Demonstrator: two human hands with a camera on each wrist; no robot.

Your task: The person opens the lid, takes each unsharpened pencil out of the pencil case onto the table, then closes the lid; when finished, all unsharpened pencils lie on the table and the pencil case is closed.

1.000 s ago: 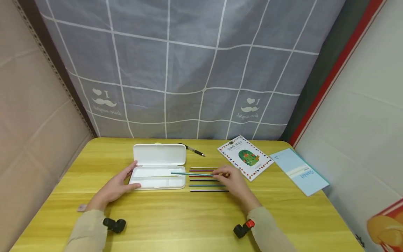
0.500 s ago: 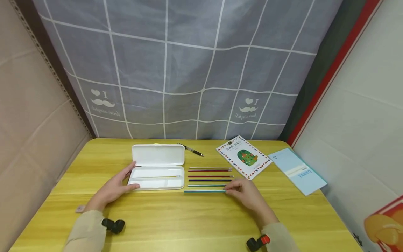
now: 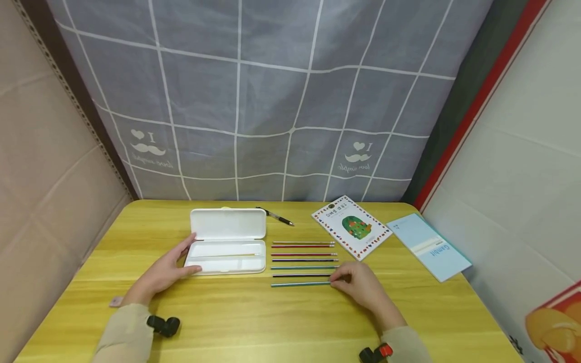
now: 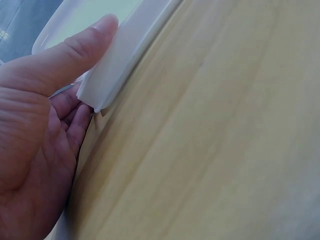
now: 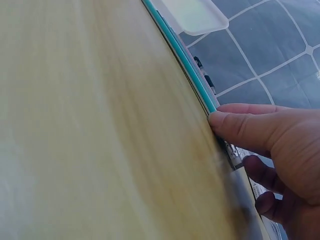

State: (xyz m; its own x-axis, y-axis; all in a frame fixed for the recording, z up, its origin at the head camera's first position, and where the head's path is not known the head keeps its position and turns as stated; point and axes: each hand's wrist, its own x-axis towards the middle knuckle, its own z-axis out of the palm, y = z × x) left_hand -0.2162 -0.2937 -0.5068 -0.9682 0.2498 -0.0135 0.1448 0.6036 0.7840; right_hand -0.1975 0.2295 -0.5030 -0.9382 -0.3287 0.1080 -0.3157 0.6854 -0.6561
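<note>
A white pencil case (image 3: 227,265) stands with its lid raised on the left of the table, one thin pencil (image 3: 242,254) lying inside. My left hand (image 3: 164,272) holds the case at its left end, thumb over the near rim in the left wrist view. Between thumb and forefinger, my right hand (image 3: 362,286) pinches the right end of a teal pencil (image 3: 297,285). This pencil lies nearest the front, parallel to a row of several pencils (image 3: 301,260) right of the case. Part of the pencil is hidden by the fingertips.
Behind the case lies a black pen (image 3: 281,219). A white booklet (image 3: 349,229) with a green picture lies at the back right, beside a light blue notebook (image 3: 433,247). A small pinkish piece (image 3: 116,301) is near my left sleeve. A grey grid curtain (image 3: 268,101) hangs behind the table.
My right hand has carried the teal pencil from above the row's middle, near the case, down to the front of the row and slightly right. My left hand stays on the case.
</note>
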